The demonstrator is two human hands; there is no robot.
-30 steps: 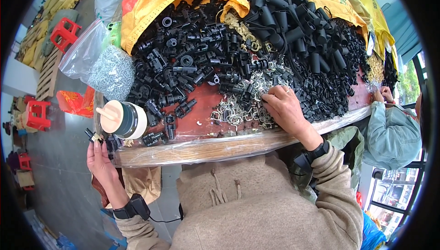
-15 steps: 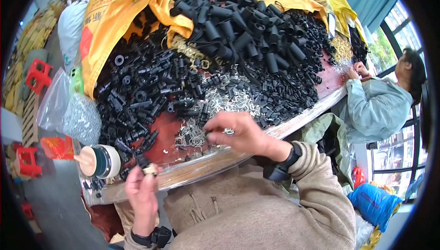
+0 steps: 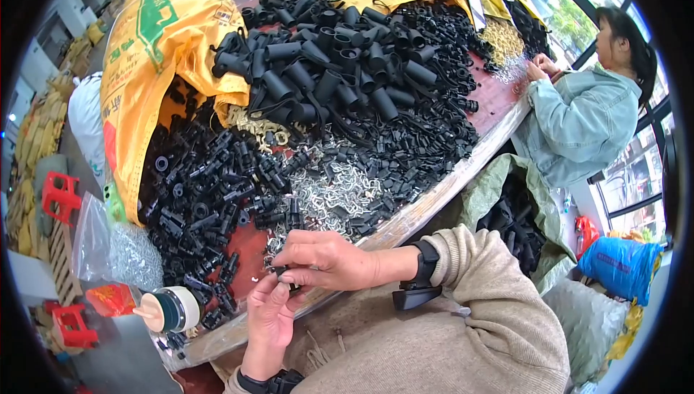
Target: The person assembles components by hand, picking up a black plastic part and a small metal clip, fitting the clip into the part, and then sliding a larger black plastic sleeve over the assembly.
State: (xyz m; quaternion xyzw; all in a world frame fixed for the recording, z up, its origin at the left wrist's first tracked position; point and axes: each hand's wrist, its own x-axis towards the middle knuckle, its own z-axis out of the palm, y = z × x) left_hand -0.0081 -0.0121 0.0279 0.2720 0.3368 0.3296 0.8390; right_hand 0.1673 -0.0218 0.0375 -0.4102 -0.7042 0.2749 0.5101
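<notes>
My left hand (image 3: 270, 316) and my right hand (image 3: 324, 259) meet just over the table's near edge, fingertips pinched together. Between them shows a small black plastic part (image 3: 293, 287), mostly covered by the fingers; its exact kind is hidden. Both hands are closed on it. Right behind the right hand lies a heap of small bent silvery metal pieces (image 3: 336, 191). To its left spread black plastic fittings (image 3: 210, 199), some ring-shaped. Farther back are piled black tubes with straps (image 3: 325, 83).
A cream-and-green lidded container (image 3: 177, 309) stands at the table's left corner, near a bag of silvery pieces (image 3: 134, 257). Yellow woven sacks (image 3: 155, 54) rim the table. A co-worker (image 3: 578, 108) handles small parts at the right edge. An open green sack (image 3: 506, 213) holds black parts.
My right hand has come left and down from the metal pieces to meet my left hand, which has moved right. The view has shifted too.
</notes>
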